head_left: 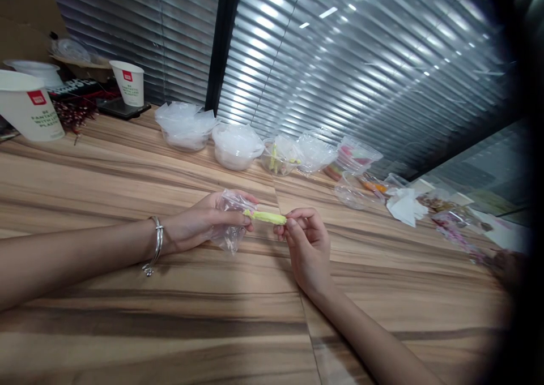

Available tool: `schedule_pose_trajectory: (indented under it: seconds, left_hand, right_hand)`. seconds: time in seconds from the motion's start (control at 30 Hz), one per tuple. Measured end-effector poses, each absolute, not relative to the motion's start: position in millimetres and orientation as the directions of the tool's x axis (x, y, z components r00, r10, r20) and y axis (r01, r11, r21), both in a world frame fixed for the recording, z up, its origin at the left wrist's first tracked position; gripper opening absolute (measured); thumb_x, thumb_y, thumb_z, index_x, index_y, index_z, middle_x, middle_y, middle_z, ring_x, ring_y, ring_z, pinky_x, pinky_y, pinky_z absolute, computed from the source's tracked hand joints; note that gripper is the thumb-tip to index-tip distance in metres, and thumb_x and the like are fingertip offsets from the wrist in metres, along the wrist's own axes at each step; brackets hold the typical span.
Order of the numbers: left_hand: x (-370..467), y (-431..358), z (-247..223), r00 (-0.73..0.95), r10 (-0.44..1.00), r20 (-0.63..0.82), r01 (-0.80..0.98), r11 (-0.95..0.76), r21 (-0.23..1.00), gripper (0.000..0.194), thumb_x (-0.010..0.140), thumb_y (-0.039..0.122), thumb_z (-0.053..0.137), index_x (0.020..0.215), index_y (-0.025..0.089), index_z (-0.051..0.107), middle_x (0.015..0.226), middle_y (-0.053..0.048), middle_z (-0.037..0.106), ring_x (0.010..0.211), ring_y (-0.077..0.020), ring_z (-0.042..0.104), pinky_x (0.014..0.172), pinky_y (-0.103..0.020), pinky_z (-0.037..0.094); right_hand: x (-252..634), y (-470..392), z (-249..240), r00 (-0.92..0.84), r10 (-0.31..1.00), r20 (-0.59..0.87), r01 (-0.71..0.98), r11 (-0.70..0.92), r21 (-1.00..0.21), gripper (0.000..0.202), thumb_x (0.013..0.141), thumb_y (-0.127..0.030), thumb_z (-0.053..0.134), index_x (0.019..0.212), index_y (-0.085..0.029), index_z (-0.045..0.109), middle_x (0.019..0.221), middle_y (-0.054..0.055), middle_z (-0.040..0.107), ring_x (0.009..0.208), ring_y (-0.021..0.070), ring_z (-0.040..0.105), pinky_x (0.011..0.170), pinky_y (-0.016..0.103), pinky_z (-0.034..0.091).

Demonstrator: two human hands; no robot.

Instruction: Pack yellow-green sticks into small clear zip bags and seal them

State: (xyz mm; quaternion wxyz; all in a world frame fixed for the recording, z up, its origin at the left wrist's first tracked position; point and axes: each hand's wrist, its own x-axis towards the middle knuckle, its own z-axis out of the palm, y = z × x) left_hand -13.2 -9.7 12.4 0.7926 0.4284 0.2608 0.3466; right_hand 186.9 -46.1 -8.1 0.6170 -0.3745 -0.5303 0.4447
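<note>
My left hand (212, 218), with a silver bracelet at its wrist, is closed on a crumpled clear plastic bag (232, 238). Its thumb also presses the left end of a thin, light-yellow stick (266, 217) with a little pink near that end. Thumb and fingertips of my right hand (310, 243) pinch the stick's right end. Between both hands the stick lies nearly level, held above the wooden table (191, 328). What the stick is made of cannot be made out.
Along the blinds stand clear tubs with plastic bags (187, 127), a bowl with yellow sticks (280, 157) and other wrapped things. Paper cups (130, 85) and a dark flat device (123, 108) are at left. White tissue (406, 205) and a person's blurred hand (508, 266) are at right.
</note>
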Motion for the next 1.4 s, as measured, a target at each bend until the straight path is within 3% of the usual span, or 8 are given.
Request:
schedule_pose_trajectory:
  seconds: [0.2,0.6,1.03,1.4]
  left_hand:
    - [-12.0,-10.0,12.2,0.589,0.805,-0.069,-0.334,0.32,0.887,0.035,0.071,0.015,0.07,0.105,0.019,0.059,0.097,-0.004,0.064,0.077,-0.0108,0.062,0.072,-0.022,0.048]
    - [-10.6,-9.1,14.1,0.524,0.85,-0.049,-0.377,0.284,0.882,0.031,0.073,0.015,0.069,0.102,0.016,0.059,0.097,-0.003,0.063,0.074,-0.0096,0.062,0.071,-0.021,0.048]
    - [-9.4,-8.6,12.9,0.455,0.888,-0.069,-0.342,0.246,0.907,0.029,0.072,0.018,0.07,0.098,0.017,0.06,0.081,0.0,0.064,0.069,-0.0086,0.059,0.065,-0.019,0.046]
    - [-9.1,-7.9,12.8,0.442,0.896,-0.035,-0.284,0.177,0.942,0.03,0.068,0.022,0.073,0.095,0.016,0.06,0.077,0.0,0.062,0.068,-0.0083,0.056,0.062,-0.018,0.046]
  right_hand:
    - [186.7,-45.3,-6.6,0.013,0.962,0.271,-0.167,0.27,-0.948,0.001,0.085,-0.022,0.056,0.085,-0.021,0.055,0.061,-0.003,0.057,0.059,0.0098,0.051,0.059,0.023,0.038]
    - [183.6,-42.2,-4.2,-0.073,0.991,0.115,-0.263,0.093,-0.96,0.006,0.082,-0.023,0.058,0.084,-0.02,0.054,0.058,-0.004,0.055,0.053,0.0085,0.044,0.057,0.023,0.036]
    - [184.9,-41.8,-6.8,-0.113,0.983,0.142,-0.237,0.113,-0.965,0.006,0.082,-0.023,0.06,0.084,-0.02,0.055,0.064,-0.002,0.058,0.059,0.0088,0.049,0.058,0.02,0.037]
    - [184.9,-47.4,-5.0,-0.072,0.968,0.24,-0.043,0.237,-0.971,0.012,0.081,-0.024,0.06,0.087,-0.021,0.051,0.065,-0.002,0.059,0.061,0.0107,0.052,0.057,0.022,0.038]
